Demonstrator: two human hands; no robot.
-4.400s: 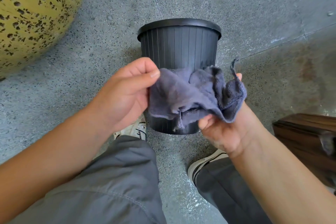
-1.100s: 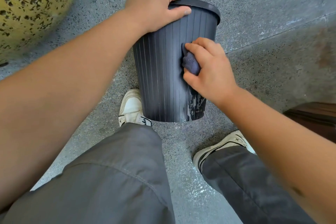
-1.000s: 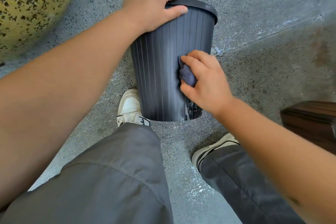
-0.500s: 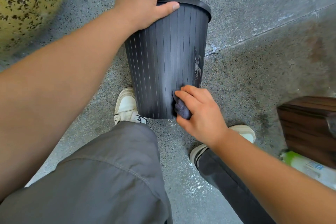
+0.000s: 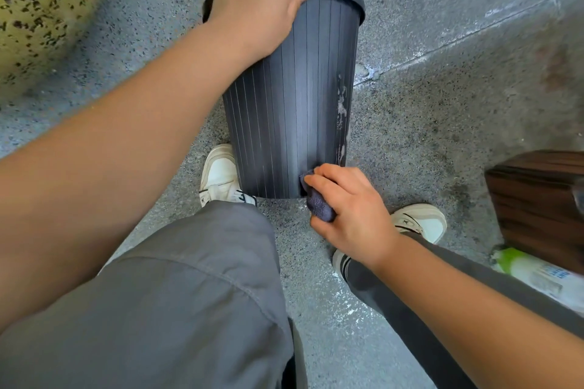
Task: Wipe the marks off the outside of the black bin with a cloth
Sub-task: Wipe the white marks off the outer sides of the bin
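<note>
Most of the cloth (image 5: 319, 205) hidden inside the right hand (image 5: 354, 215).

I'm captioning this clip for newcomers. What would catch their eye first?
The ribbed black bin in the centre, gripped at its rim by the left hand. Next, pale smeared marks down its right side, and the right hand holding a dark cloth at its base.

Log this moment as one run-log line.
left hand: grips bin rim | right hand: presses cloth at base | pale marks remain
</note>
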